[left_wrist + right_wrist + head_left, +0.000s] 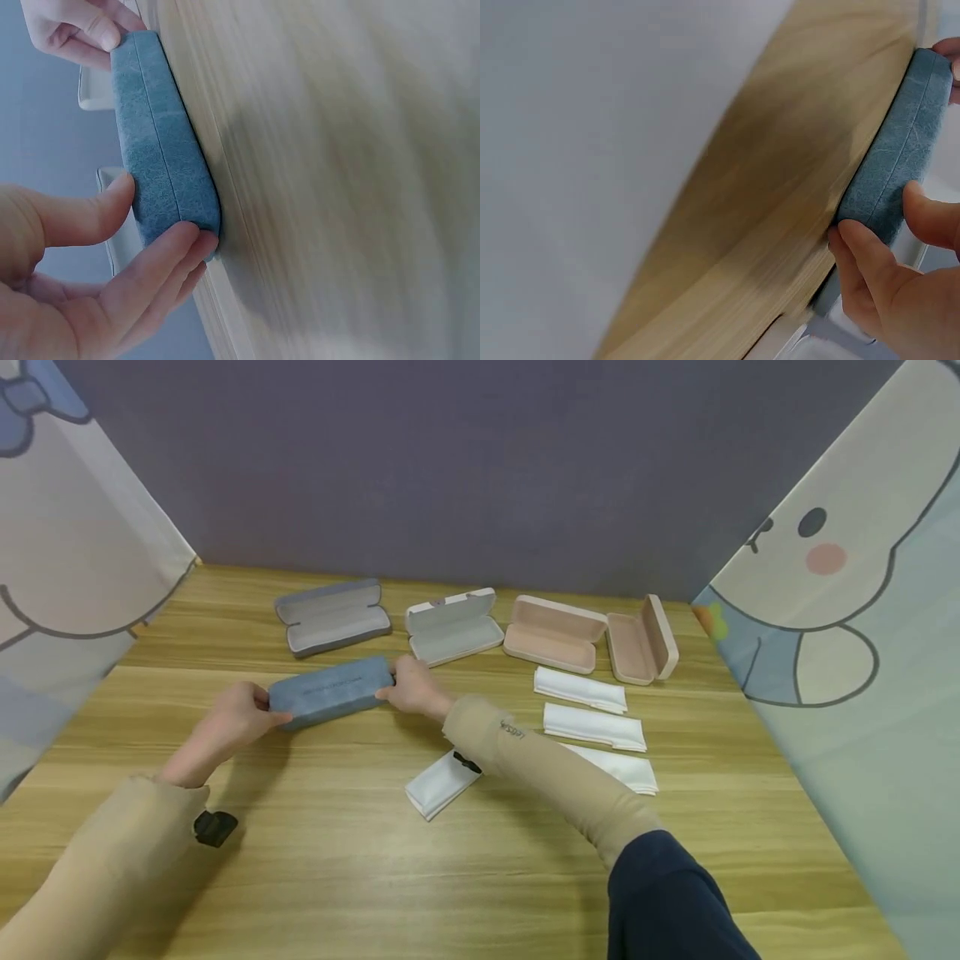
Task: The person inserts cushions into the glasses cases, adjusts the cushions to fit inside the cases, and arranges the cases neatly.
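Note:
A blue glasses case (330, 692), its lid closed, lies between my two hands at the left of the table. My left hand (238, 718) grips its left end; in the left wrist view the thumb (109, 206) is on the top edge and the fingers are round the end. At the other end my right hand (416, 687) pinches the case, thumb on top and fingertips low at the corner in the right wrist view. Close below the right sleeve lies a folded white cloth (442, 785), partly covered by the wrist strap.
Behind the blue case stand a grey glasses case (341, 633), a white one (461, 642) and two pink ones (551, 652), all with lids up. Several folded white cloths (581, 689) lie in a column at the right. A grey panel (487, 468) closes off the table's back.

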{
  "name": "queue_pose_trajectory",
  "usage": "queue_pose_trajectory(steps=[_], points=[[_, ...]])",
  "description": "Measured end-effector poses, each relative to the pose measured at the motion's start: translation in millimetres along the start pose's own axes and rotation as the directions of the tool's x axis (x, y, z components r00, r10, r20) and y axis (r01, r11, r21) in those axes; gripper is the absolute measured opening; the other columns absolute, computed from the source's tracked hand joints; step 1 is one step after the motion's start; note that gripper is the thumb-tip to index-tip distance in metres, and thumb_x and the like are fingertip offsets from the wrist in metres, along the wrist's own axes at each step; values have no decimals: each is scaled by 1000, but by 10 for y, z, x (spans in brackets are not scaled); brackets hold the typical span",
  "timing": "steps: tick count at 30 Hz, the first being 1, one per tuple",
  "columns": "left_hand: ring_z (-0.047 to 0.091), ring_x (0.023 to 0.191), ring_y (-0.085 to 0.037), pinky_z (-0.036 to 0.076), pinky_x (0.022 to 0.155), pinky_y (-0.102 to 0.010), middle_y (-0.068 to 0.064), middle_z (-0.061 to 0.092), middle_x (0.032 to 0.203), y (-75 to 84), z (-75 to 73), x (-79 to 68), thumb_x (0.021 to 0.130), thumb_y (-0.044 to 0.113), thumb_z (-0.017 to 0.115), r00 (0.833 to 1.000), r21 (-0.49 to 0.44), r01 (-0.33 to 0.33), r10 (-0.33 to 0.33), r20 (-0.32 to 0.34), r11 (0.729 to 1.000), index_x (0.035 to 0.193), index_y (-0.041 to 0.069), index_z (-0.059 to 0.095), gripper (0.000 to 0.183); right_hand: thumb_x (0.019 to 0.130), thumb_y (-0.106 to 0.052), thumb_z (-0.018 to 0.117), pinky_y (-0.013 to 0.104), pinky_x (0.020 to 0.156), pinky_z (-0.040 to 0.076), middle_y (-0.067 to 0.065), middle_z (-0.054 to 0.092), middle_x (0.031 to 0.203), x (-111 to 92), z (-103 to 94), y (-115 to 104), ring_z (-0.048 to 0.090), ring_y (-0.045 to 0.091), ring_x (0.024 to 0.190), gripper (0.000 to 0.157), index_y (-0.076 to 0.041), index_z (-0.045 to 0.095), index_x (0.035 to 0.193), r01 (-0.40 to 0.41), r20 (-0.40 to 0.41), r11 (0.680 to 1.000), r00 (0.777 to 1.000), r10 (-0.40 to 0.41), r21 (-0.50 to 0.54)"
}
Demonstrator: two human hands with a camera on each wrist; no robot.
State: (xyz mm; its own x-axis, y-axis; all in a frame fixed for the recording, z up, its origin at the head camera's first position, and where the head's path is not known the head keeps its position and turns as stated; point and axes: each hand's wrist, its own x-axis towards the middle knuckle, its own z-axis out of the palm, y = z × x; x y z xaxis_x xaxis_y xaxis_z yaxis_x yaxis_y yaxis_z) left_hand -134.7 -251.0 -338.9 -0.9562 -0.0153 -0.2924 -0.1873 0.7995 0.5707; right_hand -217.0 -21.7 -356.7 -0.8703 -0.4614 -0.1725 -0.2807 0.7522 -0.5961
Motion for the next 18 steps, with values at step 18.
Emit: queue_pose_trajectory(steps=[18], points=[[55,102,-50,53,75,-47,-41,52,120,-356,-131,-167,90,25,65,998,4,50,-50,-31,999,126,-27,38,69,90,-22,67,16,49,33,-4,40,62,-2,227,-258,35,6,49,26,0,68,103,50,4,998,999,-51,34]])
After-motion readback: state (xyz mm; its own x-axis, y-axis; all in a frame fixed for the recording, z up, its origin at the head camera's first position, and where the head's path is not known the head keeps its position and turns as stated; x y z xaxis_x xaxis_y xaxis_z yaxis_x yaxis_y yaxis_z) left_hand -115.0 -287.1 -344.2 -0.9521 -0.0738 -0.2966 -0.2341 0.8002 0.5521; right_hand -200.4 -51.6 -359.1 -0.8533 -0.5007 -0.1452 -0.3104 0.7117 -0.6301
